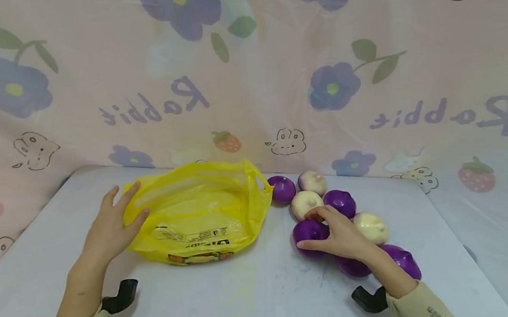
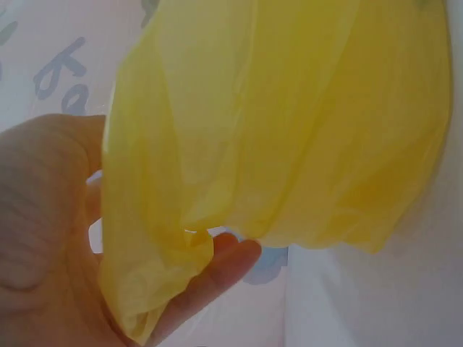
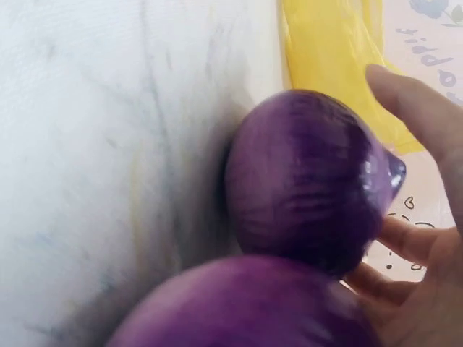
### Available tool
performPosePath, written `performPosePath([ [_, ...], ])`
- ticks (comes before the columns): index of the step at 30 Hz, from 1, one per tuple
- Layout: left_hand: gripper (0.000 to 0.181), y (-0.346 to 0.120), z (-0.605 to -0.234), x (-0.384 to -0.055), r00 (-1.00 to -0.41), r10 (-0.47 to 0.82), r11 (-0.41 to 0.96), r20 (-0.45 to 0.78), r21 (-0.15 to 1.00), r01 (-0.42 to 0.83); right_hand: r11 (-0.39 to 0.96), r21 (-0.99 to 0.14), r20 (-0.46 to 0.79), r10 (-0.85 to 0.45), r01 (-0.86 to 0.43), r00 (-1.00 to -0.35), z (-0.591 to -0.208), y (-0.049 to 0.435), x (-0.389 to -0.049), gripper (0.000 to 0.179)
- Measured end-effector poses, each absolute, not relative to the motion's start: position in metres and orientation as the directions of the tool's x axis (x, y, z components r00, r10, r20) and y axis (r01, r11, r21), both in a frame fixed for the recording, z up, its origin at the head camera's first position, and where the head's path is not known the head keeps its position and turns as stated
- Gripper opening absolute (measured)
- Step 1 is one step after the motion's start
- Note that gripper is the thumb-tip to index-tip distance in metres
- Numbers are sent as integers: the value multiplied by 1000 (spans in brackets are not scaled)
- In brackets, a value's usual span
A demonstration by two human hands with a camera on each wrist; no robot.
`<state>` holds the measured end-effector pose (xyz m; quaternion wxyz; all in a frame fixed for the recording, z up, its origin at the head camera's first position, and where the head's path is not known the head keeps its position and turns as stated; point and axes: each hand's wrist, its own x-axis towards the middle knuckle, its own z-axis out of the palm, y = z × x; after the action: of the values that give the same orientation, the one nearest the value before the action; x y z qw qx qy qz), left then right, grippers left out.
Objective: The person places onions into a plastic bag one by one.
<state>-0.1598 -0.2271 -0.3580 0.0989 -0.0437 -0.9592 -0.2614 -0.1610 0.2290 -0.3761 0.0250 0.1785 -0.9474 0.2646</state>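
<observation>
A yellow plastic bag (image 1: 185,206) lies on its side with its wide mouth facing me. At its left edge, my left hand (image 1: 111,228) holds the plastic between thumb and fingers. In the left wrist view a fold of the bag (image 2: 166,289) hangs inside that hand (image 2: 43,224). Over a purple onion (image 1: 304,231) hovers my right hand (image 1: 344,234), thumb in front and fingers behind. The right wrist view shows the thumb (image 3: 412,101) apart from this onion (image 3: 304,173), with fingertips close at its far side. Another purple onion (image 3: 239,311) sits nearer that camera.
Several more purple onions stand around, among them one beside the bag (image 1: 282,190), one behind the hand (image 1: 342,202) and one by the right sleeve (image 1: 404,261). White onions (image 1: 371,227) are mixed in. A patterned curtain (image 1: 246,77) backs the white table (image 1: 231,303).
</observation>
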Motion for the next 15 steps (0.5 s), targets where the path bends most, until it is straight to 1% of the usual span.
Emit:
performPosePath([
  [8,65,-223,-361,-160,-974,41,810,225,563,164,794,-457,99,-402,-401,-910,-375,234,-162,69],
  [15,69,-217,-362,-162,-973,28,755,228,633,170,799,-448,86,-408,-401,-909,-376,234,-161,68],
])
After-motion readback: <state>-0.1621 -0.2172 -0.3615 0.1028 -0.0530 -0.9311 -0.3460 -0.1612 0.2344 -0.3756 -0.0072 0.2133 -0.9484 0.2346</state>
